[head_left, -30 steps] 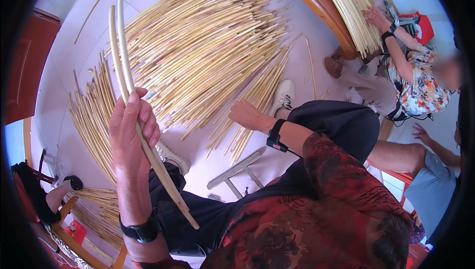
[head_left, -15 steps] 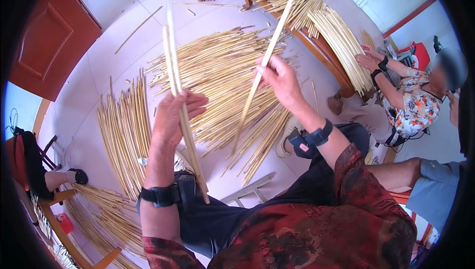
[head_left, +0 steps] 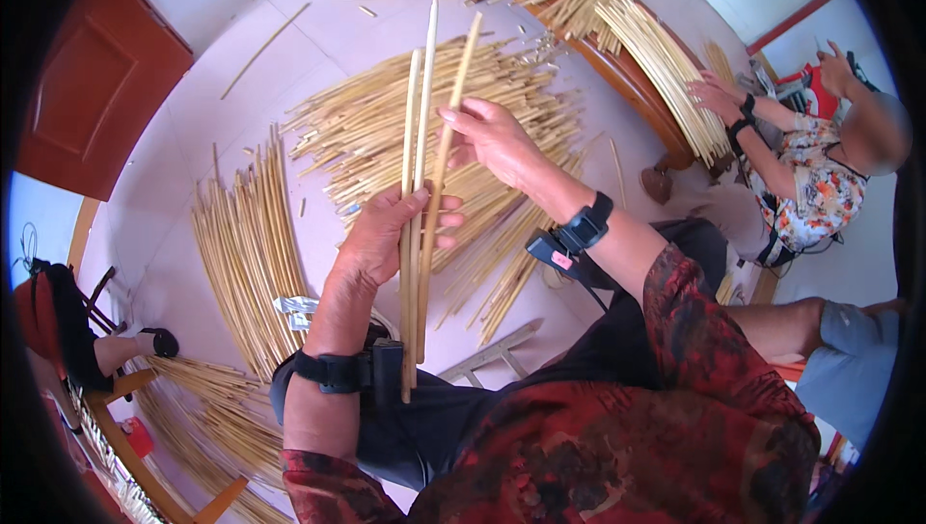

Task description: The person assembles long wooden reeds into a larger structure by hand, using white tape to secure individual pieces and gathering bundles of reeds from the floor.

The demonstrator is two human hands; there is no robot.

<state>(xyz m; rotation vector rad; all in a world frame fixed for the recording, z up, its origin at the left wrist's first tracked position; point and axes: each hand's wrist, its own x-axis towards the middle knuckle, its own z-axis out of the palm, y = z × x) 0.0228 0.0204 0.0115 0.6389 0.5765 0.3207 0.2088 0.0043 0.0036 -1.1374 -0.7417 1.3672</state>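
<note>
Two slender pale bamboo sticks (head_left: pixel 424 105) stand almost upright in my left hand (head_left: pixel 381 230), its thumb pressed across them. My right hand (head_left: pixel 492 143) pinches a third bamboo stick (head_left: pixel 467 56) partway up. That stick slants slightly, and its lower part runs down against the fingers of my left hand, beside the other two. Beneath both hands a wide pile of bamboo sticks (head_left: pixel 357 129) lies spread over the floor. To the left is a separate, roughly parallel row of sticks (head_left: pixel 236 254), with a crumpled white wrapper (head_left: pixel 294 310) on its near end.
At the right, a co-worker (head_left: pixel 805 172) touches sticks laid on a brown wooden bench (head_left: pixel 632 90). A metal frame (head_left: pixel 492 350) lies near my legs. More sticks (head_left: pixel 207 399) lie lower left beside a wooden chair (head_left: pixel 145 456). A red-brown panel (head_left: pixel 96 71) stands far left.
My hands have come together; the left moved right with its sticks, and the right brought its stick alongside them. The co-worker has raised one hand off the bench.
</note>
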